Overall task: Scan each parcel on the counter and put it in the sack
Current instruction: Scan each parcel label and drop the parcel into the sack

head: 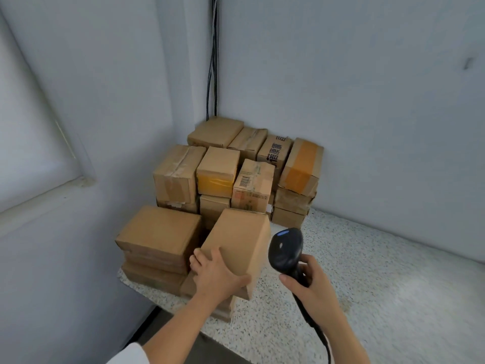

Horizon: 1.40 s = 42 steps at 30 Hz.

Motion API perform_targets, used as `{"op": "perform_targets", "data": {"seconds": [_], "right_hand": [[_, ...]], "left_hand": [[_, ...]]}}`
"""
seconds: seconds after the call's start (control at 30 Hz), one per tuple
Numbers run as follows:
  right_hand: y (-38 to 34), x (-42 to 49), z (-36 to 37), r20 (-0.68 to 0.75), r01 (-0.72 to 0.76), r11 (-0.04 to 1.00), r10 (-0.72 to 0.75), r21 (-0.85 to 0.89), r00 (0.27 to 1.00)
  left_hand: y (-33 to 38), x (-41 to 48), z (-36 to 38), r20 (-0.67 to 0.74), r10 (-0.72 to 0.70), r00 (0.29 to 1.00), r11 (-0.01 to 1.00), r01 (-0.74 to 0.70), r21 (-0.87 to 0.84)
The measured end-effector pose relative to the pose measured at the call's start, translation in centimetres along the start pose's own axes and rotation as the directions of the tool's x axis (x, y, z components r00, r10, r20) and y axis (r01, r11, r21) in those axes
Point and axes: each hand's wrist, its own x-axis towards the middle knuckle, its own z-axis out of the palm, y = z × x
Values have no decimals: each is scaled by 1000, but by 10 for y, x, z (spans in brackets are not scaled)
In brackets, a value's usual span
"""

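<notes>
the left grip (219, 275) is clamped over the near top edge of a plain brown parcel (237, 248), tilting it up off the low stack beneath it, while the right grip (308, 283) is wrapped round the handle of a black scanner (284, 249), whose head sits just right of the parcel's side. to scan well, turn the parcel until its label faces the scanner head; no barcode shows on the faces in view, so it is probably on a hidden side. the scanner cable (319, 334) trails back under the right wrist and could snag. just left of the left grip stands a stack of flat boxes (157, 232). beyond both grips, packed into the corner, the box pile (236, 169) waits on the speckled worktop (367, 285). the sack is not in view.
</notes>
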Motion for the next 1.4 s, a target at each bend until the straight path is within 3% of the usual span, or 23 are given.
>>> {"op": "perform_targets", "data": {"seconds": [0.3,0.47,0.63,1.0,1.2,1.4], "right_hand": [[28,-51,-36,-268,-89,991,112,97,957],[62,-77,-62,-328,-164,974,209,160,921],[92,-88,-90,-345,-214,959,266,184,900],[136,-77,-149,-227,-241,960,268,142,936],[143,-76,-161,-127,-214,959,239,184,963],[139,-65,-163,-61,-202,951,221,233,973]], "left_hand": [[40,-30,56,134,238,962,963,-252,94],[40,-49,118,235,210,949,922,-272,274],[52,-59,163,227,169,959,924,-234,302],[117,-56,214,225,204,953,950,-248,189],[118,-39,197,276,185,943,983,-177,-56],[101,-17,167,340,205,918,948,-100,-302]]}}
